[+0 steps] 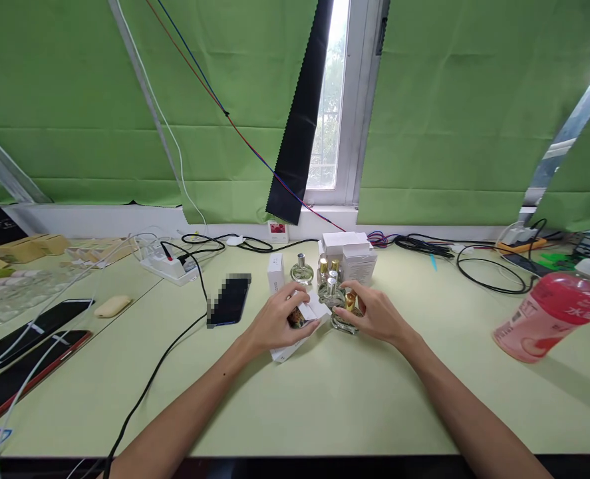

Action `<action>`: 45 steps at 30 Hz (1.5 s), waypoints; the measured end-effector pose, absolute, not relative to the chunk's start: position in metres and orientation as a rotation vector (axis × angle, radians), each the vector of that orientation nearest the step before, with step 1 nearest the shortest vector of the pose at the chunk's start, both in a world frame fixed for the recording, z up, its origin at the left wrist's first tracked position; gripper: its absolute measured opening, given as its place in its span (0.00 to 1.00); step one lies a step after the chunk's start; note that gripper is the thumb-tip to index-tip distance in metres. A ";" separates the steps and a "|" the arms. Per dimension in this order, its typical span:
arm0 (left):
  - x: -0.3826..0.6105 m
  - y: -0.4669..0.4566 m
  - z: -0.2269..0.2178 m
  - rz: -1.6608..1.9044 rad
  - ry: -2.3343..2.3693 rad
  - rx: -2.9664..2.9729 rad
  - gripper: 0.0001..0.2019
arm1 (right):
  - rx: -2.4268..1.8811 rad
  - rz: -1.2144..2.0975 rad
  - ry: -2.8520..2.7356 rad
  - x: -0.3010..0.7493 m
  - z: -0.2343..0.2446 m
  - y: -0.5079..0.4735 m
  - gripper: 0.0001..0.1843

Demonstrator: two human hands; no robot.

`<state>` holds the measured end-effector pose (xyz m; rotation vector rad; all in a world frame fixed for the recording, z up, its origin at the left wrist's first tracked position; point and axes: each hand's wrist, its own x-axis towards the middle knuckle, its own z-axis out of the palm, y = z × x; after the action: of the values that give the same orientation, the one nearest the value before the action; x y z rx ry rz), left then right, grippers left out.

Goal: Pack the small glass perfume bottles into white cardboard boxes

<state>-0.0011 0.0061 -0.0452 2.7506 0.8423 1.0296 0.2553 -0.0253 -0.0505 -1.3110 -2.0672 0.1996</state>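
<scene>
My left hand [279, 318] is closed round a small white carton [295, 332] that lies on the pale green table, its flap open. My right hand [372, 313] pinches the gold cap of a clear glass perfume bottle [343, 320] standing right beside the carton. Just behind stand more small perfume bottles [327, 273] with gold and silver caps, a round bottle [302, 271], an upright white box [275, 271] and stacked white boxes [349, 256].
A black phone [229, 301] lies left of the hands. Further left are a power strip [171, 266], cables, two phones [22, 352] and plastic trays. A pink bottle [554, 316] stands at the right, with black cables [489, 273] behind it.
</scene>
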 end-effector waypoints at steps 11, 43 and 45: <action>0.005 0.006 -0.056 1.532 0.890 2.636 0.15 | -1.226 0.372 -2.089 0.252 -0.060 -0.023 0.22; 0.013 0.012 -0.067 1.455 0.942 2.541 0.21 | -1.261 0.322 -2.164 0.240 -0.056 -0.031 0.20; 0.015 0.012 -0.067 1.438 0.947 2.536 0.22 | -1.255 0.332 -2.176 0.240 -0.055 -0.031 0.20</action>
<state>0.0147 0.0119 -0.0672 2.5359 0.9469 1.4379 0.2404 -0.0309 -0.0553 -1.2545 -2.1759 0.3319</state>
